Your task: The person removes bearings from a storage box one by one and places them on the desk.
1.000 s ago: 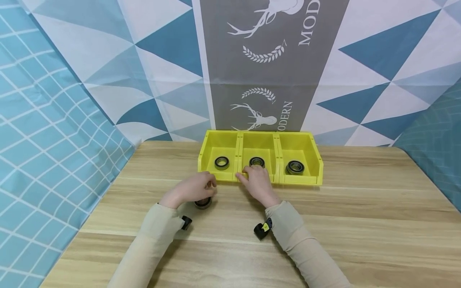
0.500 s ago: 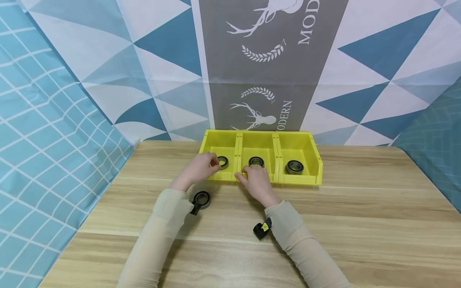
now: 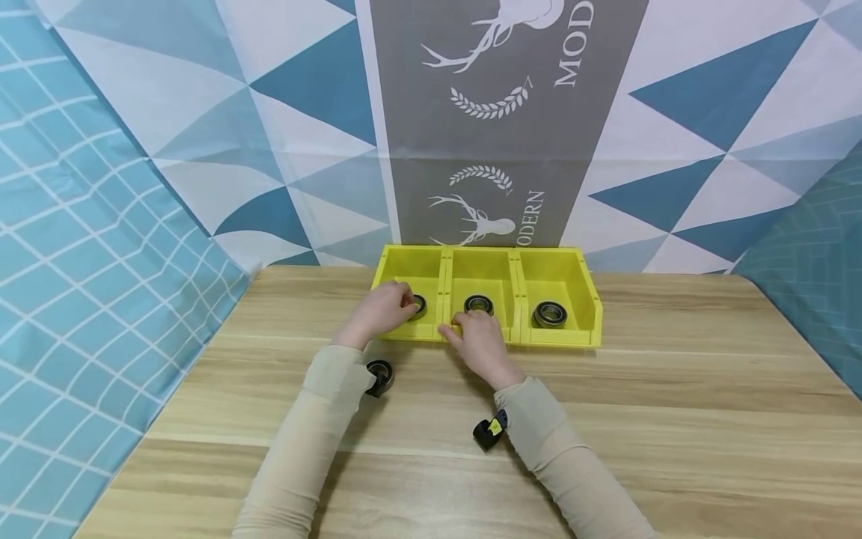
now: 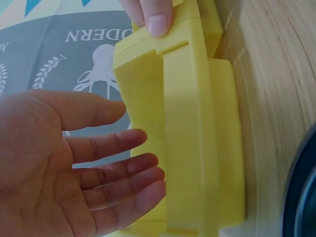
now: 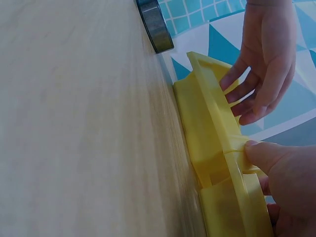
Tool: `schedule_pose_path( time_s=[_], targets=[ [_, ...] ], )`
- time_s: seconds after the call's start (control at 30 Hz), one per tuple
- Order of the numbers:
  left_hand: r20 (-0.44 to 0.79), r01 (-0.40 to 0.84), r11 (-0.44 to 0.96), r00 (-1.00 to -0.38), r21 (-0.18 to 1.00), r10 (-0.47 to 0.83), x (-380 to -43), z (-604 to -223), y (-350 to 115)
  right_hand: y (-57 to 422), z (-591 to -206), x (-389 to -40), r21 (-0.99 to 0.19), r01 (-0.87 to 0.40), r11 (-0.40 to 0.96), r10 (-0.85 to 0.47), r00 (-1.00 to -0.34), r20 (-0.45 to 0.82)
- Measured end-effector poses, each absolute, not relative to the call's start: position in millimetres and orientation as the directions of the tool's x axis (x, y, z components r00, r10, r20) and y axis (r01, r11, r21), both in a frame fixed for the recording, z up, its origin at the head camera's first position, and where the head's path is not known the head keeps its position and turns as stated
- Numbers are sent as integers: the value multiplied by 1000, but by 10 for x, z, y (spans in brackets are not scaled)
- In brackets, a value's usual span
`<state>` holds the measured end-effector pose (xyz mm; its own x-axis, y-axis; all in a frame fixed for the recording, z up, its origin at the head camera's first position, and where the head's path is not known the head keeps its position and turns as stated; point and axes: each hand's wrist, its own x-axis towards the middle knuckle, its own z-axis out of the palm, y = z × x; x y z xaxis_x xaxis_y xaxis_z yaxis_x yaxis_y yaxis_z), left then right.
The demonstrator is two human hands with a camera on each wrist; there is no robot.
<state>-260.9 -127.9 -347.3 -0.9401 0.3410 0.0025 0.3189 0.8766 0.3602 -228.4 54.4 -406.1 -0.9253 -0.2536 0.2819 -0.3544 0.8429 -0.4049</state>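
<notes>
My left hand (image 3: 384, 307) is over the front of the left yellow bin (image 3: 412, 262), fingers loosely bent, with nothing between them in the left wrist view. A ball bearing (image 3: 421, 305) lies in that bin, partly hidden by the fingers. My right hand (image 3: 481, 343) grips the front lip of the joined bins near the left divider, thumb (image 5: 264, 153) outside and fingers behind the lip. Just beyond it a second ball bearing (image 3: 479, 301) shows in the middle bin. On the table, another ball bearing (image 3: 390, 368) is partly covered by the left wrist's camera.
The right bin (image 3: 587, 329) holds a bearing (image 3: 550, 314), which seems stacked on another. The row of bins stands at the back of the wooden table (image 3: 673, 419), in front of a patterned cloth backdrop (image 3: 491, 135). Blue checked cloth (image 3: 87, 284) hangs along the left side.
My left hand has moved from the bearing on the table forward and right to the left bin, uncovering much of that bearing. The right hand has kept its place on the bins.
</notes>
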Motion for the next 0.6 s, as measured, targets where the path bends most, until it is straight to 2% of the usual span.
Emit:
schedule_pose_path(
  time_s=[0.23,0.6],
  targets=[
    [-41,273,885,-950,377,311,-2673,-3531,-1219,531,-4070,-2285,-411,-358,839,-254,-924,286],
    [-199,226,929,-936,294,290,-2760,-3542,-1071,534,-4071,-2283,-403,-357,843,-254,-924,287]
  ],
)
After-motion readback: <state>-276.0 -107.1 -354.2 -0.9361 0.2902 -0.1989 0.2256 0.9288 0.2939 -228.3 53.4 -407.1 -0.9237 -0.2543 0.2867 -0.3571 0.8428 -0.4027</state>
